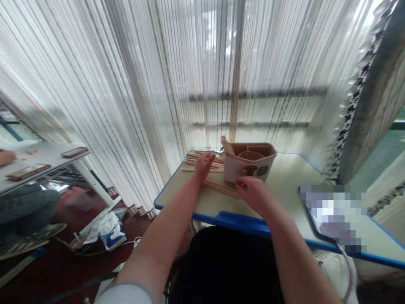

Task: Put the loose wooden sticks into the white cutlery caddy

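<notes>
My left hand (205,166) is over the left part of the desk, its fingers loosely bent and apart. Beneath and beside it lies a group of thin wooden chopsticks (191,162). My right hand (253,188) has its fingers curled together in front of the utensil holder; what they hold, if anything, is hidden. A few more chopsticks (221,188) lie slantwise between the two hands, their right ends close to my right fingers. The white and brown utensil holder (248,165) has compartments, and a bunch of chopsticks (227,146) leans in its left one.
A metal utensil (217,151) lies behind the chopsticks. On the right of the blue-edged desk (284,202) is a tablet-like device (329,215), blurred out, with a cable. Curtains (142,84) hang behind. At left, another person's hand (6,157) rests at a white table (57,147).
</notes>
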Tool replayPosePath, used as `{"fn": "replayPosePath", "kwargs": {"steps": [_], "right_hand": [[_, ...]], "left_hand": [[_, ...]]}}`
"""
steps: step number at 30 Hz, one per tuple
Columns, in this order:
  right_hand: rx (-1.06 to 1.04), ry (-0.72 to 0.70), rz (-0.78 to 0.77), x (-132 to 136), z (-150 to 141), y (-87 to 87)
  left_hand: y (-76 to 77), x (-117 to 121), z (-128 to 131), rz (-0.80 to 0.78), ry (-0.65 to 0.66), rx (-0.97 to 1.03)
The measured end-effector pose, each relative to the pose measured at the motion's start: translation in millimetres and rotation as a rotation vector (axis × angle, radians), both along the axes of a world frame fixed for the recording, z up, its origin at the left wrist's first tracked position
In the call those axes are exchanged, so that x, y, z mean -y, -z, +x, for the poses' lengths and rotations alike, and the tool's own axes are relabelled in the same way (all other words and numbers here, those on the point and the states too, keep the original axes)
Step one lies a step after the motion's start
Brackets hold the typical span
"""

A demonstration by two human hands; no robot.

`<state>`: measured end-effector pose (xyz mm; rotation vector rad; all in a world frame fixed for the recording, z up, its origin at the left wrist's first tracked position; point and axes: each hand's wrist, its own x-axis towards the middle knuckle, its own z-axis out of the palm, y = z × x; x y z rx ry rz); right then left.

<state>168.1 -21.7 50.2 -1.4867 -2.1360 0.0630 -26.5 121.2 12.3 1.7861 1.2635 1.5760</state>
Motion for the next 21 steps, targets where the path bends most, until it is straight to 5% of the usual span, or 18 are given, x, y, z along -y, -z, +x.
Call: {"fn": "replayPosePath", "kwargs": {"steps": [2,5,15,21], "right_hand": [[-0.026,0.134,0.036,-2.6,1.8,29.9],[-0.052,0.300,0.029,-1.8,9.7,49.8],[-0.032,0.369,-0.042,-10.1,23.9,58.3],[-0.517,0.475,-0.035,-1.3,29.7,53.8]], "left_hand": [[2.5,1.5,-0.3,0.006,-0.052,-0.057],[5.2,2.1,-1.0,0.007,-0.098,-0.068],[6.9,-4.8,-2.1,-0.041,-0.080,0.177],[8.3,-5.8,-1.3,-0.021,-0.035,0.239]]}}
